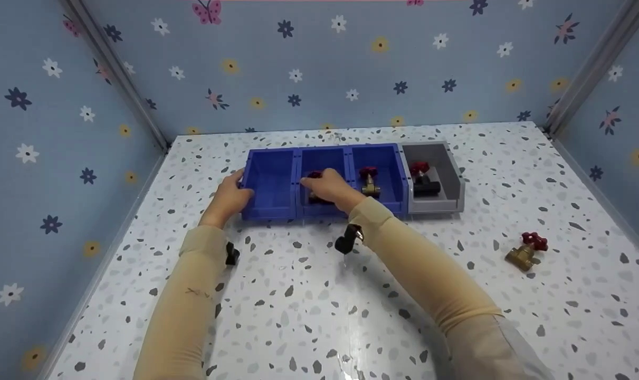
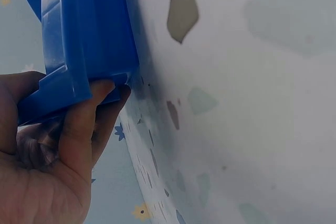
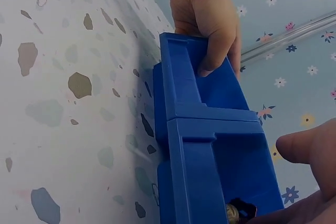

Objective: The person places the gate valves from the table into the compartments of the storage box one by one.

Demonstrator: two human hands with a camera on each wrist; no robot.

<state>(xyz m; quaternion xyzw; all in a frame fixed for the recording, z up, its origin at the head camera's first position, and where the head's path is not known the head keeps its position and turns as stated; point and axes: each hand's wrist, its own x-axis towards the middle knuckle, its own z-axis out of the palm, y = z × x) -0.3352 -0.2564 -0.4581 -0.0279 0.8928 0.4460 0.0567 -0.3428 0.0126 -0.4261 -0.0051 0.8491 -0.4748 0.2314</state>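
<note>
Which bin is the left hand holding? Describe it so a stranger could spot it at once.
On the speckled table a row of four open bins runs along the far side: three blue, then one grey bin. The left hand grips the leftmost blue bin, at the row's left end. Unlike the others, which each hold a red-handled valve, no valve shows in it.

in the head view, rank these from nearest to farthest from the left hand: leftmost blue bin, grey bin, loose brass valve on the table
1. Leftmost blue bin, in the left hand's grip at the row's left end.
2. Grey bin, right end of the row.
3. Loose brass valve, alone on the table, far right.
</note>
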